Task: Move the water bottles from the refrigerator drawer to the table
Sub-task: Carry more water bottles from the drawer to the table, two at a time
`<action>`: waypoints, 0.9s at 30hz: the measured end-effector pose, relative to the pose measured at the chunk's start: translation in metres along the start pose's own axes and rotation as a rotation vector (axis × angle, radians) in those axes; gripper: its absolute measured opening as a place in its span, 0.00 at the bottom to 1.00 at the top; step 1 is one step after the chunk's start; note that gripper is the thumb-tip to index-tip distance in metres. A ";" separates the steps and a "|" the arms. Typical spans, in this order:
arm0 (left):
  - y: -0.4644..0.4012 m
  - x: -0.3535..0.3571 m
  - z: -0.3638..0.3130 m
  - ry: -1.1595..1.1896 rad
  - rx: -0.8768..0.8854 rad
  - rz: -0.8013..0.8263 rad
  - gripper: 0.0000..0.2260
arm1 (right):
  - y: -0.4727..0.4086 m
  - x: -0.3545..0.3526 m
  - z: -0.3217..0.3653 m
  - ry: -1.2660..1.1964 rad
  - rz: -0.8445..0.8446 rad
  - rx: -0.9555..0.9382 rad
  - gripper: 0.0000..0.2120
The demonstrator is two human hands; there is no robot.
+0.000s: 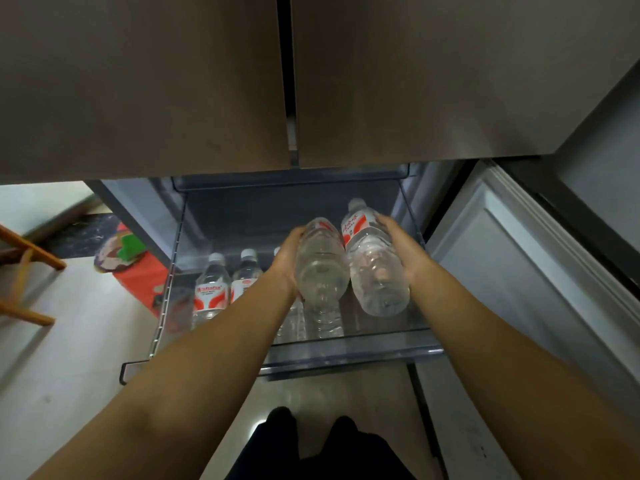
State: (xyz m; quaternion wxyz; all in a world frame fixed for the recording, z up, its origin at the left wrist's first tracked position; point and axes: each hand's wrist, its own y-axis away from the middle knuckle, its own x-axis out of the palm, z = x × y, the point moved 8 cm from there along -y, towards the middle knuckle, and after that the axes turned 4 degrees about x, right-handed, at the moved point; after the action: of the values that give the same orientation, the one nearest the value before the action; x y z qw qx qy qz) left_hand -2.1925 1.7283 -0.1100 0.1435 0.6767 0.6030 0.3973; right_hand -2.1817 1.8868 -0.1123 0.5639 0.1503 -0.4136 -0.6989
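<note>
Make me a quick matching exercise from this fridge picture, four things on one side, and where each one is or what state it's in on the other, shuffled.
Things:
1. left hand
2. right hand
3. drawer
4. upper doors

States:
A. closed
B. grips the bottle with its cap in view
C. pulled out, bottles standing at its left
D. grips the bottle nearer the middle

Pairs: 1-D, 2-B, 3-C, 4-A
</note>
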 end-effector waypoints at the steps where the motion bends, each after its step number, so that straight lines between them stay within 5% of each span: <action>1: 0.000 0.001 0.000 0.016 -0.011 0.007 0.18 | 0.003 0.002 0.001 -0.006 0.007 -0.003 0.30; 8: 0.005 0.014 -0.006 0.021 -0.097 0.172 0.17 | 0.026 -0.002 -0.002 -0.103 -0.045 -0.034 0.38; 17: 0.039 0.051 0.011 -0.276 -0.184 0.520 0.13 | 0.121 -0.001 -0.024 -0.312 -0.134 -0.232 0.15; 22: 0.071 0.083 0.049 -0.355 -0.285 0.695 0.15 | 0.170 -0.035 -0.060 -0.412 -0.284 -0.288 0.30; 27: 0.126 0.116 0.099 -0.581 -0.386 0.950 0.16 | 0.233 -0.070 -0.124 -0.516 -0.402 -0.372 0.23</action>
State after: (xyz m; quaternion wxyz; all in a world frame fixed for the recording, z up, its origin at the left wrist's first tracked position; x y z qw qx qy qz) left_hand -2.0381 1.8350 -0.0466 0.2297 0.9156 0.0865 0.3186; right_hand -1.9208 1.8946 -0.0321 0.3102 -0.0573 -0.3703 -0.8737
